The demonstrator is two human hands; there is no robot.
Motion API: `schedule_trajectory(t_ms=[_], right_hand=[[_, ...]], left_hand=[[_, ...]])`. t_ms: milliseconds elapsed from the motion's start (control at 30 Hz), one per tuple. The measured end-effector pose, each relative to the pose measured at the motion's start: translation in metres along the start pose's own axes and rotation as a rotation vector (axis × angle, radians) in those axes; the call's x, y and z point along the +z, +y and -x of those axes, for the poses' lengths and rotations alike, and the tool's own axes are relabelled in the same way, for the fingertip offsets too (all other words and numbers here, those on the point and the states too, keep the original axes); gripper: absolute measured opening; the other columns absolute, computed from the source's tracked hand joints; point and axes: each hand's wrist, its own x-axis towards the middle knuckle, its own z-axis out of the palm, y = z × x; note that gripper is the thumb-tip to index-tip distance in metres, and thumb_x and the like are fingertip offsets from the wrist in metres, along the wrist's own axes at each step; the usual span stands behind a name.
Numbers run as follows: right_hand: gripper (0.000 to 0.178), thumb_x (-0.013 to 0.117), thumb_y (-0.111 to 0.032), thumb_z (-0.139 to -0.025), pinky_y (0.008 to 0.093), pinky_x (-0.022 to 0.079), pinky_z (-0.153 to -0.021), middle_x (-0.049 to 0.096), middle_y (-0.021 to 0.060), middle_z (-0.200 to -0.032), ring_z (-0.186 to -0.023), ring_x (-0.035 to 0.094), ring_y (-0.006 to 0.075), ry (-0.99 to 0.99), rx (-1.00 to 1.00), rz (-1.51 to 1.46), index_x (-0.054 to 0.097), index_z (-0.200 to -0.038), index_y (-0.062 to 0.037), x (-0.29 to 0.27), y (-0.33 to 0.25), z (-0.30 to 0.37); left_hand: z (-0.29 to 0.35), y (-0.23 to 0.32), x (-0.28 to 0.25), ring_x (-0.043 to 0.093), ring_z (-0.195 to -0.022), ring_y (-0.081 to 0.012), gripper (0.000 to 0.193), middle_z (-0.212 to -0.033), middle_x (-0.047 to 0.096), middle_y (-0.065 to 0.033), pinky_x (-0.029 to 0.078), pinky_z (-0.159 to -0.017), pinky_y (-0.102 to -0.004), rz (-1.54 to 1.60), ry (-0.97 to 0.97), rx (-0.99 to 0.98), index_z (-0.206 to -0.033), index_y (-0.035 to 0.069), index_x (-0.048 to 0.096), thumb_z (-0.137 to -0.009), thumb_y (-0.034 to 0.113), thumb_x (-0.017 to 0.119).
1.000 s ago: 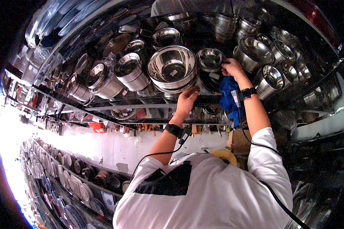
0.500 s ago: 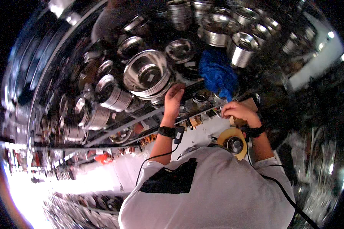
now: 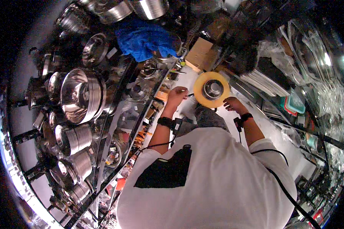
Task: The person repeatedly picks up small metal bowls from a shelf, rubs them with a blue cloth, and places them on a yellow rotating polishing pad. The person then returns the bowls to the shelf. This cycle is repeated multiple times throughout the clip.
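Observation:
My left hand (image 3: pixel 176 96) hangs in mid-air with loosely bent fingers and nothing visible in it. It is beside the left edge of a yellow disc (image 3: pixel 201 97) that has a dark and metallic round piece (image 3: pixel 213 89) at its middle. On the disc's other side is my right hand (image 3: pixel 235 105), fingers bent and slightly apart, also without anything visible in it. Both hands appear apart from the disc. To the left, a stack of shiny metal bowls (image 3: pixel 74 95) lies on the shelf. A crumpled blue cloth or bag (image 3: pixel 143 40) sits farther ahead.
Shelves on the left hold stacked metal pots (image 3: pixel 74 137) and a shallow metal bowl (image 3: pixel 94 49). A cardboard box (image 3: pixel 198 52) stands ahead. On the right are stacked flat trays (image 3: pixel 265 82), teal and red plastic containers (image 3: pixel 294 103) and plastic-wrapped goods (image 3: pixel 325 107). Pale floor (image 3: pixel 269 128) runs between.
My view has swung to the right, so the shelf of bowls now lies at my left. My left hand has come away from the bowl stack, and my right hand from beside the blue cloth.

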Motion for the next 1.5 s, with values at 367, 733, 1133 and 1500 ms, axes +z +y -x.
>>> schedule_trajectory(t_ms=[367,733,1133,1500], right_hand=[[0.057,0.062,-0.036,-0.080,0.0365,0.049,-0.069,0.053,0.0054,-0.114,-0.083,0.055,0.0200,-0.005,0.115,-0.153,0.040,-0.127,-0.0127,-0.053,0.069,-0.068],[0.070,0.061,-0.033,-0.082,0.0449,0.045,-0.081,0.051,0.0051,-0.113,-0.097,0.050,0.0240,-0.002,0.244,-0.004,0.022,-0.138,-0.0190,-0.094,0.084,-0.182],[0.073,0.064,-0.028,-0.075,0.0372,0.045,-0.079,0.054,0.0062,-0.100,-0.093,0.054,0.0195,-0.112,0.115,0.288,0.025,-0.135,-0.0117,-0.096,0.108,-0.231],[0.027,0.063,-0.029,-0.075,0.0287,0.046,-0.067,0.053,0.0028,-0.075,-0.067,0.052,0.0138,0.077,0.321,0.092,0.054,-0.090,-0.0080,-0.058,0.048,-0.207]], left_hand=[[-0.085,-0.129,0.049,0.056,-0.089,-0.0208,0.037,-0.099,0.060,-0.0074,0.046,-0.077,-0.0350,-0.134,-0.167,-0.361,-0.115,0.005,0.051,-0.083,0.023,0.057],[-0.152,-0.250,0.092,0.052,-0.103,-0.0338,0.018,-0.106,0.058,-0.0163,0.043,-0.088,-0.0357,-0.735,-0.216,0.187,-0.092,0.007,0.064,-0.079,0.014,0.053],[-0.173,-0.239,0.121,0.053,-0.102,-0.0291,0.027,-0.105,0.060,-0.0141,0.041,-0.091,-0.0357,-0.430,-0.148,-0.045,-0.104,0.004,0.057,-0.082,0.017,0.048],[-0.170,-0.252,0.118,0.055,-0.094,-0.0202,0.037,-0.107,0.057,-0.0077,0.046,-0.081,-0.0350,-0.822,-0.178,0.230,-0.119,0.007,0.047,-0.083,0.011,0.054]])
